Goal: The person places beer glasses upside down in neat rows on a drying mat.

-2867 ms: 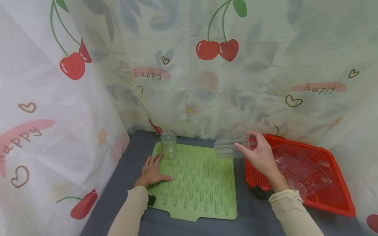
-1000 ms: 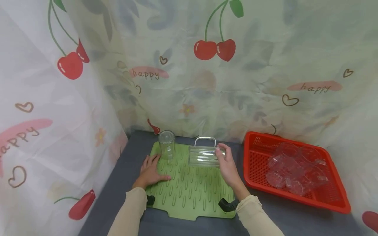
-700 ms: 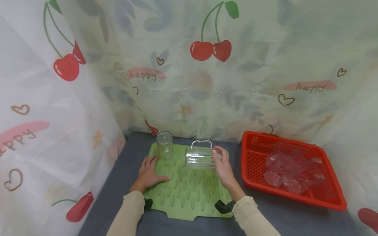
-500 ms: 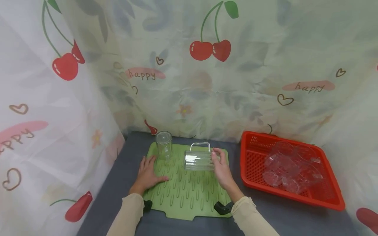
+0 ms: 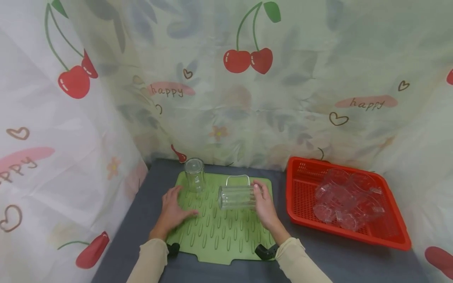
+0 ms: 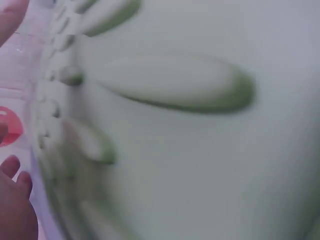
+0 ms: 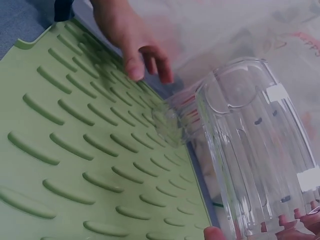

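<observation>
- Gripped by the right hand (image 5: 263, 206) is a fluted clear mug (image 5: 235, 197), its right end clasped between thumb and fingers; nothing is held by the left hand (image 5: 171, 212), whose thumb and fingers are spread well apart.
- Behind the work, a printed sheet (image 5: 209, 51) is hung, decorated with cherries, hearts and the word "happy".
- Below it, a dark grey tabletop (image 5: 354, 263) is spread.
- On the right of the tabletop, a red perforated basket (image 5: 301, 202) is set at a slant.
- To the basket's left, a green ridged mat (image 5: 219, 236) is laid flat, its tab turned toward the person.
- Inside the basket, clear vessels (image 5: 345, 200) are heaped; their separate outlines are hard to tell.
- Above the mat, the gripped mug is held on its side, its long axis running left to right, roughly level. Its free end is pointed left; which end is the mouth cannot be told.
- At the mat's back left corner, a second clear mug (image 5: 195, 175) is stood on end, its long axis vertical, with the left hand placed just beside it.
- On the gripped mug, the looped handle (image 5: 238, 176) is turned toward the back sheet.
</observation>
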### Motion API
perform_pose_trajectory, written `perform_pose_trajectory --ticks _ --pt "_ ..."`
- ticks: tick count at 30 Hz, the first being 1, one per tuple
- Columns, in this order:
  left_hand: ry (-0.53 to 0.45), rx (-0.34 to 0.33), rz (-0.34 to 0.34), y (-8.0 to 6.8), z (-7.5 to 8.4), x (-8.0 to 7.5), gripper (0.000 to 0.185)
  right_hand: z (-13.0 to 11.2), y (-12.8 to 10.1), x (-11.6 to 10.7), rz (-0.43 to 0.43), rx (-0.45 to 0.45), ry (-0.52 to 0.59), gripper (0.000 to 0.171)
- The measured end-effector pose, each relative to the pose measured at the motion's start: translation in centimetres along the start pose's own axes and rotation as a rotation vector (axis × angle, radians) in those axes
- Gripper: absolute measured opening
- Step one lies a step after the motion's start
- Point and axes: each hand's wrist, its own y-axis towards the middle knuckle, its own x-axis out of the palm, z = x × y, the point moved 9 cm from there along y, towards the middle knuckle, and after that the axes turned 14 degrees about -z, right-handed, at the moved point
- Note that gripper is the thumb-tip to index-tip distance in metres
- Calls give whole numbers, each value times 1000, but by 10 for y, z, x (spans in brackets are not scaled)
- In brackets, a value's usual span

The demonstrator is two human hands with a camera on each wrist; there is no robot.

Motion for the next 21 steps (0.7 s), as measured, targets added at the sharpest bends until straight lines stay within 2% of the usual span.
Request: perform_pose_trajectory --ticks 13,17,21 --pt "-115 2 15 -19 33 -15 85 2 0 2 -7 16 27 50" --pt "-189 66 3 -24 51 -17 88 1 0 4 -4 14 43 50" --pt "-264 166 -30 -29 77 -19 91 0 0 6 -8 19 69 51"
